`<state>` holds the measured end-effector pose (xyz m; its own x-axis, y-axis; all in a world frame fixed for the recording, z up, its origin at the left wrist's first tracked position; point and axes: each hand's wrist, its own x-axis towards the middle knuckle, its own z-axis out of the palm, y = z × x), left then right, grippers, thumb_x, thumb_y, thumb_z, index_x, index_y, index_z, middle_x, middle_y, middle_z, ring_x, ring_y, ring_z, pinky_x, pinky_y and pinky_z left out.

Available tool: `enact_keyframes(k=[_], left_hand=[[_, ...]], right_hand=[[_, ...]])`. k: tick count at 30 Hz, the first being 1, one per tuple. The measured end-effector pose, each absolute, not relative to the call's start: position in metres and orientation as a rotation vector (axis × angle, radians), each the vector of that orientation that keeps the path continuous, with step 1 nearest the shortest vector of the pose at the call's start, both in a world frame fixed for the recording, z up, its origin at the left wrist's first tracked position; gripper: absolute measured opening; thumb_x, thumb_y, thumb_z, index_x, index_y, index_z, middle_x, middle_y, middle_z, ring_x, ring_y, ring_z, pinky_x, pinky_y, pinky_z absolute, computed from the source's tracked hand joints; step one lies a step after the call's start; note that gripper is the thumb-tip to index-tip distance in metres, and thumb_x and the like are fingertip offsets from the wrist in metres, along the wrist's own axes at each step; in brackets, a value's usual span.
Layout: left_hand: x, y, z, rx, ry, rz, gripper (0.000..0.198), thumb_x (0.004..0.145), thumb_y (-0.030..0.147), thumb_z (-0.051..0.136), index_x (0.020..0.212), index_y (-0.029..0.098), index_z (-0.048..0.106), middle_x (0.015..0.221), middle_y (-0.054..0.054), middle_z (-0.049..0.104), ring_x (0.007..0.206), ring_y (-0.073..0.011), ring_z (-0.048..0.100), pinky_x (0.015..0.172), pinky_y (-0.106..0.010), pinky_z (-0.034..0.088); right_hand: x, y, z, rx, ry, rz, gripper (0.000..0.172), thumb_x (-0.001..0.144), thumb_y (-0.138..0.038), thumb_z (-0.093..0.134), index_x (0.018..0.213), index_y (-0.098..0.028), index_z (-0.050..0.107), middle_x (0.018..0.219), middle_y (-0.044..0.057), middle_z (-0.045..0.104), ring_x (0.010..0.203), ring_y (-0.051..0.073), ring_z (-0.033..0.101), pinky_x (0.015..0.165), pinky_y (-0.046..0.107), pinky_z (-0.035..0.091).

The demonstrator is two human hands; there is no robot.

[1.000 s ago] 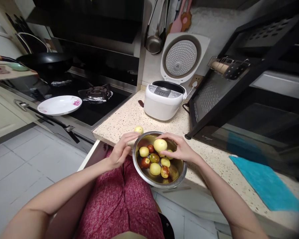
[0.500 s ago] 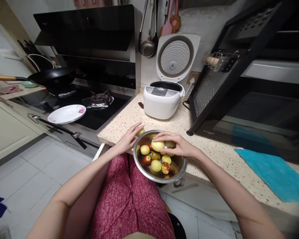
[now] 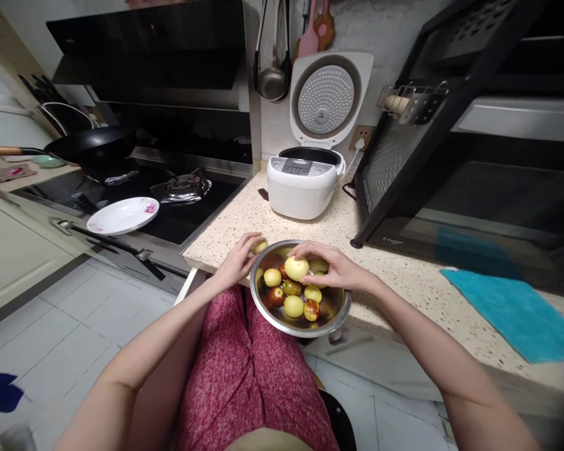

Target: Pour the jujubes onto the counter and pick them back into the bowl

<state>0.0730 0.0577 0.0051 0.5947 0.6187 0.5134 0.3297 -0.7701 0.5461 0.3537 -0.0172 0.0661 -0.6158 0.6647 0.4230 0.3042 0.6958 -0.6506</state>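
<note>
A metal bowl [image 3: 329, 328] holds several jujubes, some pale yellow-green and some patched with reddish brown, like the speckled jujube [image 3: 311, 310] near its front. It sits at the counter's front edge, partly over my lap. Over the bowl, my right hand [image 3: 331, 266] pinches a large pale jujube [image 3: 296, 269] between thumb and fingers. My left hand [image 3: 237, 260] is at the bowl's left rim, its fingers curled around another yellow-green jujube [image 3: 259, 247]. Part of that fruit is hidden by the fingers.
Behind the bowl stands a white rice cooker [image 3: 301, 194], lid raised. A black rack with an oven [image 3: 512, 219] rises at right, near a blue cloth [image 3: 517, 313]. On the left, a white plate [image 3: 122, 216] rests at the stove's front edge, with a wok [image 3: 91, 147] behind it.
My right fingers have drawn back and closed around the pale jujube, so more of it shows. The left hand stays at the rim with its jujube. The view has shifted slightly.
</note>
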Motion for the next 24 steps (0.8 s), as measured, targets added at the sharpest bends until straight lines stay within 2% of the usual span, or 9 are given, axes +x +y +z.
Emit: enact_keyframes(k=[4,9,14,17,20,24], left_hand=[[0.072,0.058,0.005,2.446,0.761,1.026,0.033,0.099,0.02,0.048,0.132,0.019,0.052,0.135,-0.014,0.052,0.129,-0.0263,0.053,0.111,-0.048,0.047],[0.069,0.059,0.001,2.386,0.782,1.087,0.032,0.1,0.026,0.051,0.131,0.019,0.052,0.133,-0.015,0.054,0.128,-0.0266,0.054,0.11,-0.05,0.049],[0.064,0.058,0.001,2.101,0.766,1.251,0.039,0.098,0.033,0.06,0.133,0.019,0.05,0.137,-0.015,0.054,0.127,-0.024,0.057,0.105,-0.042,0.055],[0.062,0.047,0.009,2.012,0.665,1.335,0.039,0.097,0.031,0.062,0.133,0.021,0.05,0.141,-0.015,0.053,0.136,-0.0254,0.052,0.107,-0.042,0.054],[0.062,0.028,0.021,2.056,0.528,1.315,0.037,0.097,0.028,0.063,0.133,0.023,0.053,0.142,-0.014,0.052,0.139,-0.0267,0.05,0.105,-0.042,0.056],[0.064,0.002,0.04,2.215,0.508,1.091,0.038,0.095,0.022,0.066,0.132,0.024,0.058,0.14,-0.015,0.055,0.133,-0.0265,0.055,0.099,-0.04,0.06]], right_hand=[[0.354,-0.018,0.066,-0.777,-2.212,0.792,0.039,0.088,-0.031,0.074,0.123,-0.022,0.059,0.125,0.008,0.065,0.115,0.022,0.064,0.101,0.042,0.053],[0.355,-0.017,0.066,-0.749,-2.293,0.702,0.044,0.088,-0.031,0.074,0.129,-0.024,0.06,0.127,0.008,0.066,0.118,0.024,0.063,0.104,0.044,0.051],[0.354,-0.017,0.068,-0.689,-2.327,0.683,0.044,0.091,-0.03,0.071,0.133,-0.026,0.061,0.131,0.008,0.066,0.122,0.023,0.062,0.106,0.043,0.048],[0.353,-0.017,0.069,-0.669,-2.329,0.676,0.047,0.09,-0.03,0.072,0.135,-0.026,0.061,0.132,0.008,0.066,0.122,0.023,0.062,0.106,0.043,0.048],[0.353,-0.016,0.069,-0.641,-2.332,0.687,0.048,0.089,-0.028,0.072,0.136,-0.026,0.061,0.133,0.008,0.066,0.123,0.023,0.062,0.107,0.043,0.048],[0.351,-0.017,0.068,-0.687,-2.269,0.649,0.041,0.088,-0.025,0.072,0.127,-0.023,0.063,0.125,0.008,0.068,0.116,0.022,0.064,0.103,0.041,0.05]])
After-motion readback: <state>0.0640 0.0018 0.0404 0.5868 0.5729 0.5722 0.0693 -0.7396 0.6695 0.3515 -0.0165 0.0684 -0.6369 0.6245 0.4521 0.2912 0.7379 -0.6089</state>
